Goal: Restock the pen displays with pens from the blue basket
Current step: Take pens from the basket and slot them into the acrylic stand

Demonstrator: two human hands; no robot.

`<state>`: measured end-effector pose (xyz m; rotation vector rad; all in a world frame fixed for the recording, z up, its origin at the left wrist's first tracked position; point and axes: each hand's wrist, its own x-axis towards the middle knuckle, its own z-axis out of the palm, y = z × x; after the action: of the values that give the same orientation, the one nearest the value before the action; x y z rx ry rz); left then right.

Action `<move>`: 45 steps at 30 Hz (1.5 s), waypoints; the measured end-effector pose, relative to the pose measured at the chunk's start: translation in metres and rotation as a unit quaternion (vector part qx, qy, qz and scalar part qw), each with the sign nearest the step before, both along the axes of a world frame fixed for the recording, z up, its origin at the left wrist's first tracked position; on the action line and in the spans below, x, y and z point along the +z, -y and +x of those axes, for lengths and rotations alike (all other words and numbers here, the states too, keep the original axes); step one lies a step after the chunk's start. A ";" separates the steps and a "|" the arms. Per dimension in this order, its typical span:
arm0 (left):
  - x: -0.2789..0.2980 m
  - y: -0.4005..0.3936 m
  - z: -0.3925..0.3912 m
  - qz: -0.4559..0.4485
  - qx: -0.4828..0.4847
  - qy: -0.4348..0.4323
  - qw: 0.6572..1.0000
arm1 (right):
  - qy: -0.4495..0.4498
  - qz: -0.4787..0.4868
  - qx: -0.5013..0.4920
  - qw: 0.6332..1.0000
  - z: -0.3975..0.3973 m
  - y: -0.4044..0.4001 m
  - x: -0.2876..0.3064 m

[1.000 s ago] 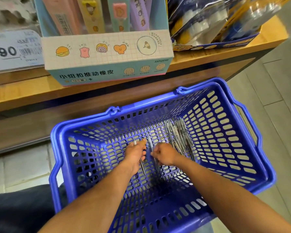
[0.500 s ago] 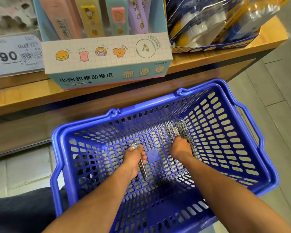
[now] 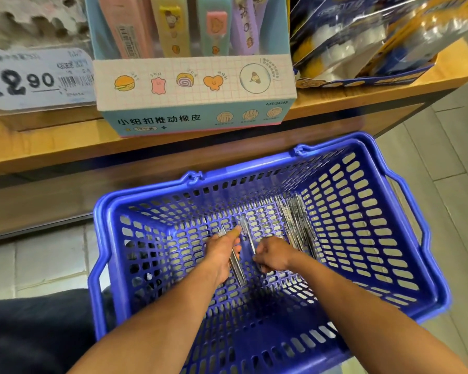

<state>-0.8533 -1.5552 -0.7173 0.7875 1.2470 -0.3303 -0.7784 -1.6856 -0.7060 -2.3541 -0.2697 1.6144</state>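
**Gathering pens from the basket floor**

We are reaching both hands into the blue perforated plastic basket (image 3: 405, 268), which is sitting on the floor below the wooden shelf (image 3: 389, 95).

On the left, our left hand (image 3: 222, 255) is gripping a small bundle of slim clear-and-silver pens (image 3: 237, 268), fingers curled round it and the thumb lying along the top. The bundle is running near to far, its ends sticking out on both sides of the fist.

Just to the right, our right hand (image 3: 272, 256) is pinching a single clear pen (image 3: 247, 236) near its near end. That pen is also pointing away from us, leaning slightly left, and it is lying close beside the bundle. We cannot tell whether the two are touching.

Further right, the loose pile of remaining pens (image 3: 297, 225) is resting on the basket floor against the right wall, long axes running near to far. It is lying to the far right of the right hand, so that hand is plainly the nearer one for the next pick, while the left is serving as the holder.

We judge the gathering step to be only partly done, since many pens are lying in the pile. The pastel cardboard display box (image 3: 195, 95) and the white price tag (image 3: 38, 79) are standing on the shelf above; no pen display is showing in view.
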 end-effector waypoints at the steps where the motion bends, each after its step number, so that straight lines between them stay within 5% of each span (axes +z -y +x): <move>1: 0.001 0.000 0.001 0.003 -0.002 0.002 1.000 | -0.029 0.028 -0.010 0.999 -0.002 -0.003 0.006; 6: 0.005 -0.005 0.003 -0.021 0.035 0.021 0.999 | -0.046 0.093 0.021 0.994 -0.009 -0.015 0.018; 9: 0.004 -0.006 0.004 0.005 0.031 -0.004 0.999 | -0.077 0.119 -0.076 0.987 -0.005 -0.009 0.016; 12: 0.002 -0.007 0.001 0.000 0.018 -0.003 1.000 | 0.038 0.055 -0.133 0.989 0.010 0.013 0.004; 16: 0.002 -0.011 -0.004 0.011 0.002 -0.007 1.000 | 0.221 -0.153 -0.069 0.961 0.025 0.048 -0.012; 26: 0.005 -0.006 -0.006 -0.020 0.031 -0.001 0.999 | 0.202 -0.187 0.099 0.956 0.007 0.043 -0.026; 34: 0.001 0.000 -0.002 0.006 0.001 0.010 1.000 | 0.096 0.075 -0.123 0.985 0.007 0.000 -0.003; 45: 0.001 -0.002 -0.006 -0.037 -0.044 0.080 0.995 | -0.017 0.207 -0.202 0.957 -0.007 -0.023 0.022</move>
<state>-0.8591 -1.5534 -0.7165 0.7916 1.0456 -0.3753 -0.7857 -1.6625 -0.6843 -1.9104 -0.0951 1.2588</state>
